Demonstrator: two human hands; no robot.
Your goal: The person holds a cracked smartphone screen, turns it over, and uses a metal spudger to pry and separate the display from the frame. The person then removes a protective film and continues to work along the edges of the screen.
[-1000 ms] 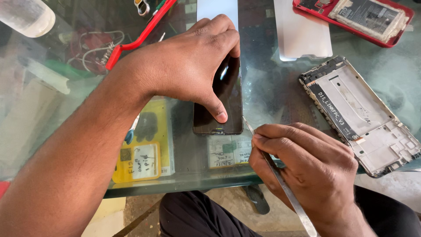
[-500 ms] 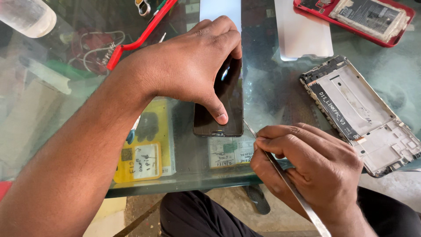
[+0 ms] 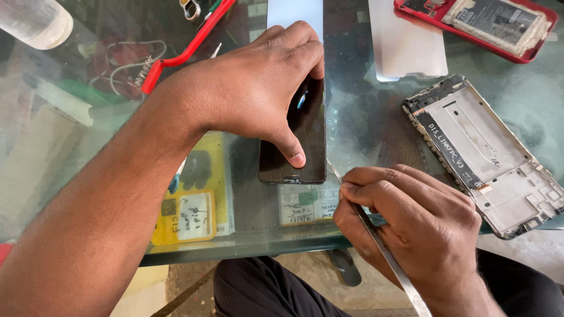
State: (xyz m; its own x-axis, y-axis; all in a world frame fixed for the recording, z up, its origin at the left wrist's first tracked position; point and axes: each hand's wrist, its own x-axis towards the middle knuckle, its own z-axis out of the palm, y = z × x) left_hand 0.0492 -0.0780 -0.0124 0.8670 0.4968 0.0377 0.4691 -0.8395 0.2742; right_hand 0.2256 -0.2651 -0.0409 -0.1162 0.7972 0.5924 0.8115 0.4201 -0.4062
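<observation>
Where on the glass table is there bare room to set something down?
Bare glass lies between the black phone and the metal phone frame, below the white sheet; the right hand sits at its near end. The left hand covers the phone; the red tool crowds the far left.

Hands: two, left hand (image 3: pixel 258 88) and right hand (image 3: pixel 411 223). Dark phone (image 3: pixel 294 147): one. Thin metal pry tool (image 3: pixel 382 252): one. Bare phone frame (image 3: pixel 487 152): one, silver-grey. Red-cased opened phone (image 3: pixel 487 23): one. White flat panels: two, one (image 3: pixel 405 41) beside frame, one (image 3: pixel 294 12) above dark phone. Red-handled tool (image 3: pixel 188 47): one. Clear bottle (image 3: pixel 35 20): one. Yellow packet (image 3: pixel 188 211) under glass desk (image 3: pixel 364 123): one.
</observation>
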